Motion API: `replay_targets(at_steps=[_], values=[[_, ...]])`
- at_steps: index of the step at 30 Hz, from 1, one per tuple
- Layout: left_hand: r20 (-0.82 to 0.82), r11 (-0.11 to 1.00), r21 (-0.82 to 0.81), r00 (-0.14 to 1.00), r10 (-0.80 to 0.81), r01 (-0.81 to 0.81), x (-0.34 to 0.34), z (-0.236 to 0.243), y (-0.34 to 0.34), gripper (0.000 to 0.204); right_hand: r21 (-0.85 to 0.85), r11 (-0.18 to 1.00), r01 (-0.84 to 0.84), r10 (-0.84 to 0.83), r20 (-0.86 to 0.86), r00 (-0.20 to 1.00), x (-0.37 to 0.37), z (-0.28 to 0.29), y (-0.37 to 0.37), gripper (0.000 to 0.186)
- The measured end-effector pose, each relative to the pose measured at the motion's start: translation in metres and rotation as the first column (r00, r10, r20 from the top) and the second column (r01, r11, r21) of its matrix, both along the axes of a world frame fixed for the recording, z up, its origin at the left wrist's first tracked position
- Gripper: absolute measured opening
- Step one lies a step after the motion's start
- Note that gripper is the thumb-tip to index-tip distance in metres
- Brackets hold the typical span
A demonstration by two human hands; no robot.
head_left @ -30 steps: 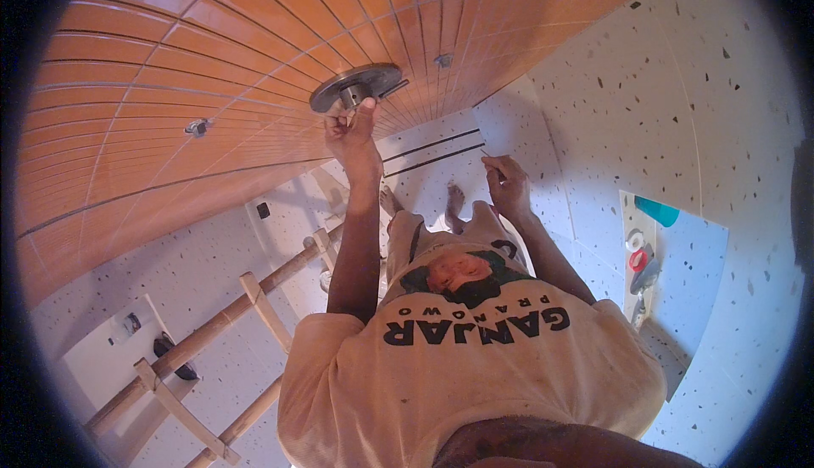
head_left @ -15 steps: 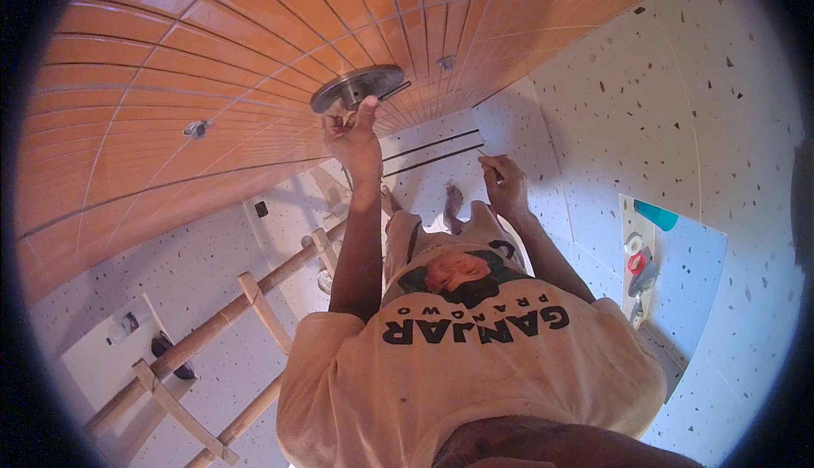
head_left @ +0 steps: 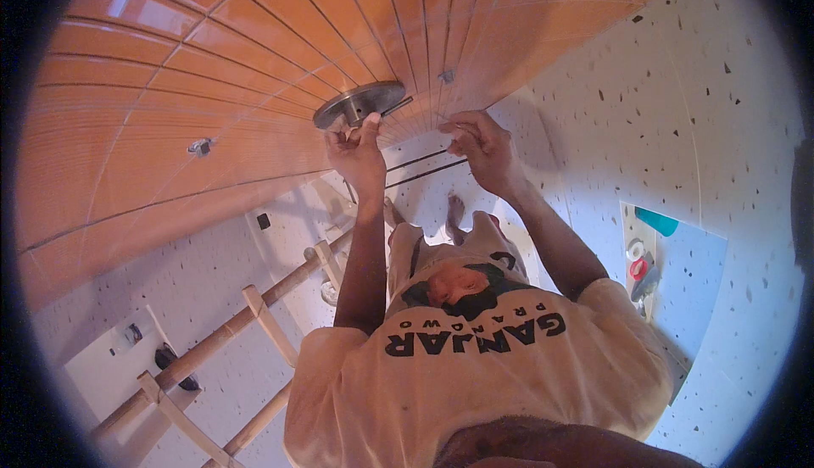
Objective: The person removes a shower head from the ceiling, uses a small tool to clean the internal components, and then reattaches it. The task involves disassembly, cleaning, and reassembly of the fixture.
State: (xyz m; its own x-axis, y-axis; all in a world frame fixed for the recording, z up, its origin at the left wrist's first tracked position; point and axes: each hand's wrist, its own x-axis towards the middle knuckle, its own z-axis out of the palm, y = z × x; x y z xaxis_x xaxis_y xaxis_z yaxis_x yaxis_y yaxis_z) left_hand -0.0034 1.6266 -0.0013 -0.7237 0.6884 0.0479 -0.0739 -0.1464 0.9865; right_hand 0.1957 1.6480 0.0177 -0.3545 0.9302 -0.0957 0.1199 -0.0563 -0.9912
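A round metal plate with a short central stem is fixed on the orange tiled wall. A thin dark rod sticks out at its right side. My left hand is closed on the stem from below, thumb near the small hole, and its fingertips are partly hidden. To the right of the plate, my right hand is raised with its fingers pinched on something thin and small that I cannot make out. It does not appear to touch the plate.
A wooden ladder stands at the lower left. Small metal fittings sit on the orange wall. A speckled wall rises on the right, with a niche holding several small items. My bare feet show below.
My right hand has moved up and left, closer to the plate. My left hand stays on the stem; it and the plate sit slightly lower in the picture.
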Motion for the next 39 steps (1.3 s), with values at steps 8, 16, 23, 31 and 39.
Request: replay_targets(at_steps=[8, 16, 23, 31, 39], values=[[0.068, 0.999, 0.022, 0.997, -0.038, 0.037, -0.004, -0.004, 0.003, 0.038, 0.559, 0.823, -0.102, 0.021, 0.149, 0.989, -0.057, 0.03, 0.044, 0.011], [0.066, 0.999, 0.025, 0.997, -0.027, 0.025, -0.006, -0.006, 0.001, 0.038, 0.686, 0.705, -0.181, 0.07, 0.186, 0.98, -0.08, 0.035, 0.061, 0.014], [0.107, 0.999, 0.047, 0.994, -0.005, 0.0, -0.005, -0.012, -0.002, 0.039, 0.658, 0.711, -0.248, 0.116, 0.238, 0.964, -0.08, 0.036, 0.066, 0.015], [0.085, 0.999, 0.048, 0.996, -0.006, 0.002, -0.005, -0.013, -0.004, 0.041, 0.732, 0.61, -0.304, 0.126, 0.289, 0.949, -0.09, 0.042, 0.067, 0.021], [0.047, 1.0, 0.019, 0.999, -0.025, 0.024, -0.007, -0.011, -0.007, 0.042, 0.728, 0.517, -0.451, 0.031, 0.51, 0.86, -0.099, 0.052, 0.063, 0.02]])
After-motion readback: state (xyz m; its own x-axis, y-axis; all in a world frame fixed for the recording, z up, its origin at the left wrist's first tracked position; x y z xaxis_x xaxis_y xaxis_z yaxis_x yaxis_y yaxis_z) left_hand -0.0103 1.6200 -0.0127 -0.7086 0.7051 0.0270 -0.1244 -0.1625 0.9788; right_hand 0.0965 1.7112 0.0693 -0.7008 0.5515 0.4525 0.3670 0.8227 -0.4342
